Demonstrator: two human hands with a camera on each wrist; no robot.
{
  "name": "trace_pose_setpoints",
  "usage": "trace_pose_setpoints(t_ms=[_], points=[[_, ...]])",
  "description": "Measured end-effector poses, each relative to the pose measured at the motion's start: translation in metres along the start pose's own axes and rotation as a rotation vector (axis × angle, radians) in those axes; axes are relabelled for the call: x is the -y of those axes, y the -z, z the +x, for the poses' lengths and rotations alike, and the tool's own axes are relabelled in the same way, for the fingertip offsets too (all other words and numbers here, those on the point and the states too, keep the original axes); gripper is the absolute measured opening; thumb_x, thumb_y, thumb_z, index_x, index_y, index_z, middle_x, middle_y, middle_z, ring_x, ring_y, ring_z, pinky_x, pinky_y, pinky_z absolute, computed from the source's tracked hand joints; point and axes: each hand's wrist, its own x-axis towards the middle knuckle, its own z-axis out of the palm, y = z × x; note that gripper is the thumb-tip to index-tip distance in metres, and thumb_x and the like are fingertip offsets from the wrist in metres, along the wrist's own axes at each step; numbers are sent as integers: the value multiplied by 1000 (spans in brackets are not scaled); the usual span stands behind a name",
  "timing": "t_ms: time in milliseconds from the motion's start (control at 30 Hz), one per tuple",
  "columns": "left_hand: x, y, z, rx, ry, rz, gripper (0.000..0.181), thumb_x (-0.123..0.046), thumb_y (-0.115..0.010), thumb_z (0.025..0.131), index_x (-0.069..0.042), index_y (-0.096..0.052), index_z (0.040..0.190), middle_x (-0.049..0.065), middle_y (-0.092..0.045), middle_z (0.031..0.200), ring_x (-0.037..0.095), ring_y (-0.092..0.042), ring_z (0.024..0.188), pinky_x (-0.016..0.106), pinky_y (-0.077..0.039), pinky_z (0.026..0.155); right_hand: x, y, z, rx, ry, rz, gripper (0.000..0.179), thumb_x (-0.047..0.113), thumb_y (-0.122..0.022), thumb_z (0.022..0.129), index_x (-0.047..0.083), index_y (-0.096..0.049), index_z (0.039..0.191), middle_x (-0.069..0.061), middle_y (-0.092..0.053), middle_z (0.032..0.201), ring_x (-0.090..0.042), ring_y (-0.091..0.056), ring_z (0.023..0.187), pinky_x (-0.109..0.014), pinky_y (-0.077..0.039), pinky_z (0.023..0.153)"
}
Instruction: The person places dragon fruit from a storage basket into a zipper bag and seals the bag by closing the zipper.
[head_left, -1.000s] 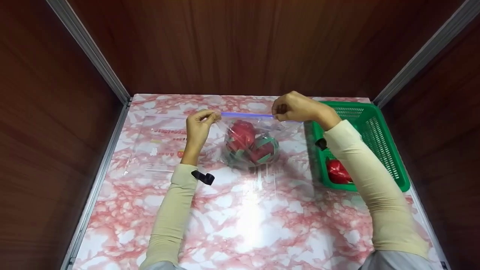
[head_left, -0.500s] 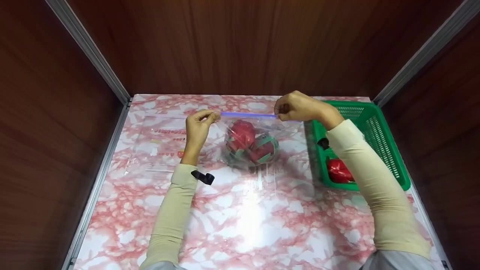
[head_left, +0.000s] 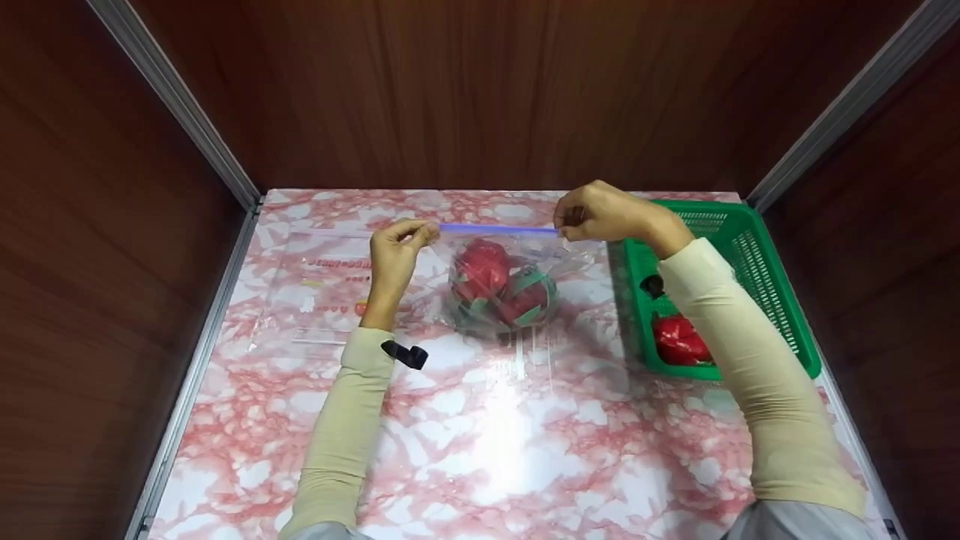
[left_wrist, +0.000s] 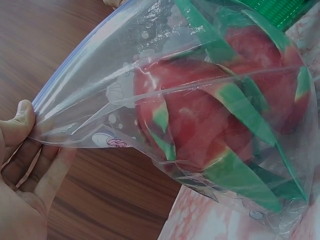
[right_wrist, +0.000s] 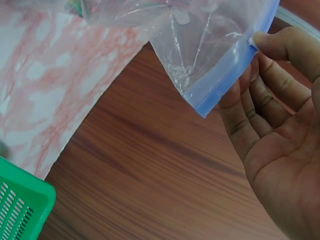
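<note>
A clear zip bag [head_left: 495, 319] with a blue-violet zip strip [head_left: 495, 229] hangs between both hands in the head view. Inside it are two dragon fruits, red with green scales: one dragon fruit [head_left: 484, 270] on the left, the other dragon fruit [head_left: 529, 296] lower right. My left hand [head_left: 396, 251] pinches the bag's top left corner between thumb and fingers. Along the strip, near its right end, my right hand [head_left: 604, 214] pinches the zip. In the right wrist view the thumb presses the blue zip strip [right_wrist: 230, 70], and the bag's corner juts past the fingers.
A green basket [head_left: 806, 352] stands at the right under the right forearm, with a shiny red object [head_left: 679, 341] in it, partly covered. Another clear printed bag [head_left: 300, 300] lies flat on the left of the marbled table [head_left: 450, 465]. Wooden panels [head_left: 480, 90] rise behind.
My right hand has slid slightly to the right along the zip strip, exposing more of it. The left hand and the dragon fruits stay nearly in place.
</note>
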Motion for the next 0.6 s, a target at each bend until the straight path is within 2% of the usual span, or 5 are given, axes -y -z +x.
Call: trace_pose_setpoints(t_ms=[300, 600], points=[[1, 2, 0, -2, -12, 14, 10, -2, -79, 94, 8, -81, 96, 2, -79, 86, 7, -75, 80, 27, -67, 81, -3, 2, -4, 6, -35, 12, 6, 8, -77, 95, 5, -76, 99, -10, -75, 93, -20, -67, 83, -41, -63, 81], [2, 2, 0, -8, -6, 9, 10, 0, -78, 95, 9, -80, 97, -1, -79, 85, 7, -74, 80, 27, -67, 81, -6, 4, -9, 4, -46, 3, 5, 9, -77, 95, 5, -76, 99, -9, -75, 92, -18, -66, 83, -35, -60, 78]])
